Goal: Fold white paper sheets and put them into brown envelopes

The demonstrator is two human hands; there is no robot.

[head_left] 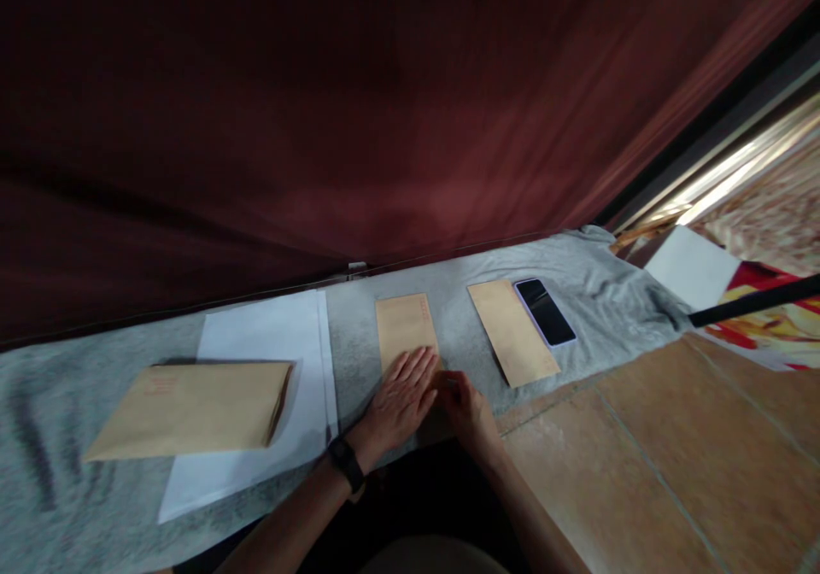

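A narrow brown envelope (403,326) lies lengthwise on the grey cloth (77,386) in front of me. My left hand (401,399), with a black watch at the wrist, lies flat on the envelope's near end, fingers stretched out together. My right hand (465,407) is beside it at the envelope's near right corner, fingers curled in a pinch; what they grip is hidden. A second brown envelope (512,330) lies to the right, with a dark phone (544,311) touching its far right edge.
A stack of brown envelopes (185,407) rests on white paper sheets (269,335) at the left. A dark red curtain (320,113) hangs behind the cloth. Tan floor tiles (672,454) are at the right, crossed by a black rod (756,299), near another white sheet (692,266).
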